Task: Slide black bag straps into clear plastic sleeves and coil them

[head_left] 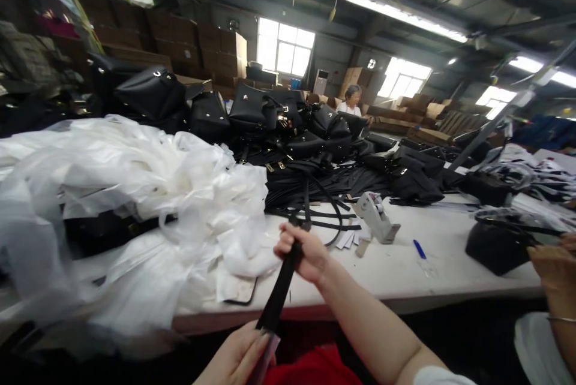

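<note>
- A black strap (pixel 281 289) is being held at a slant over the near edge of a white table (pixel 405 277), between two hands.
- Its upper part is being gripped in the closed fist of the right hand (pixel 306 251).
- Its lower end is being pinched by the left hand (pixel 240 352), with clear plastic (pixel 271 346) being held there too.
- To the left, the table is being covered by a heap of white wrapping (pixel 180 181).
- Beyond the right hand, loose straps (pixel 324 184) are being seen in a pile, near a tape dispenser (pixel 377 219) and a blue tool (pixel 419 249).
- Farther back, a person (pixel 350 106) is being partly hidden by black bags (pixel 252 108).
- At far right, a small bag (pixel 495 248) is being handled by a co-worker's hands (pixel 555 265).
</note>
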The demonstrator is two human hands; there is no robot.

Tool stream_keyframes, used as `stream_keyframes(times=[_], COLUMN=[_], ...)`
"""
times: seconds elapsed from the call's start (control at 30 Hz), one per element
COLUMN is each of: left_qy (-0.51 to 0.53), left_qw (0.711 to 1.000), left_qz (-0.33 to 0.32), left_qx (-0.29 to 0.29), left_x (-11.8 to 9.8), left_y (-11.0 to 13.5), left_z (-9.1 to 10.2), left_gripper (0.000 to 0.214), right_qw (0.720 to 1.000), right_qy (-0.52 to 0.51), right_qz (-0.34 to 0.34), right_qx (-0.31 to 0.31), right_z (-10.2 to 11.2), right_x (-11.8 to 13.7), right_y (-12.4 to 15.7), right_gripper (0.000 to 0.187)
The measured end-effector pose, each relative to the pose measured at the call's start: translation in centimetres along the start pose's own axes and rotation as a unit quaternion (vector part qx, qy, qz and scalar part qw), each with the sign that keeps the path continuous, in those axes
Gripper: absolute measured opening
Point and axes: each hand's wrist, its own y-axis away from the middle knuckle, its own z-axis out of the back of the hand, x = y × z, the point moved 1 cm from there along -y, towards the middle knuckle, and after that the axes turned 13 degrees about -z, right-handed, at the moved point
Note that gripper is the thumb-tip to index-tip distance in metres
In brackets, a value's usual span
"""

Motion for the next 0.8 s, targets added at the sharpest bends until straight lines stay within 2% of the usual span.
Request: stream_keyframes(times=[0.07,0.1,0.17,0.3,0.37,0.43,0.5,0.57,0.6,0.67,0.8], left_qy=[0.014,0.026,0.052,0.067,0.053,0.027,0.001,-0.004,0.002,0.018,0.021], left_qw=[1.0,0.999,0.999,0.995,0.996,0.999,0.999,0.998,0.998,0.998,0.995], left_qz=[-0.001,-0.001,0.002,-0.026,-0.037,-0.037,-0.043,-0.052,-0.055,-0.059,-0.066], left_qx=[0.025,0.024,0.003,-0.07,-0.064,-0.019,0.025,0.035,0.031,0.012,-0.065], left_x=[-0.7,-1.0,-1.6,-1.4,-0.8,-0.1,0.2,0.1,-0.1,-0.6,-1.4], left_y=[0.1,0.0,-0.5,-1.4,-1.3,-0.8,-0.3,-0.1,-0.2,-0.8,-2.1], left_z=[-0.2,-0.2,-0.1,-0.1,-0.4,-0.7,-1.0,-1.1,-1.1,-0.9,-0.4], left_gripper=[0.057,0.056,0.055,0.059,0.059,0.057,0.056,0.056,0.056,0.053,0.052], right_qw=[0.999,1.0,0.999,0.985,0.978,0.987,0.998,0.999,0.999,0.998,0.991], right_qy=[-0.026,-0.017,0.025,0.152,0.191,0.15,0.058,0.019,0.021,0.051,0.123], right_qz=[0.02,0.02,0.004,-0.031,-0.043,-0.033,-0.001,0.027,0.034,0.035,-0.018], right_qx=[0.003,0.014,0.039,0.07,0.065,0.04,0.007,0.003,0.01,0.031,0.04], right_z=[0.3,0.2,-0.1,-0.8,-0.8,-0.4,0.3,0.7,0.8,0.5,-0.6], right_x=[2.0,2.1,0.5,-5.2,-5.6,-3.5,-0.1,2.5,2.9,1.8,-3.9], right_y=[0.0,0.1,0.2,0.8,1.1,1.1,0.8,0.4,0.2,0.3,1.2], right_gripper=[0.03,0.029,0.027,0.031,0.032,0.029,0.024,0.019,0.017,0.018,0.026])
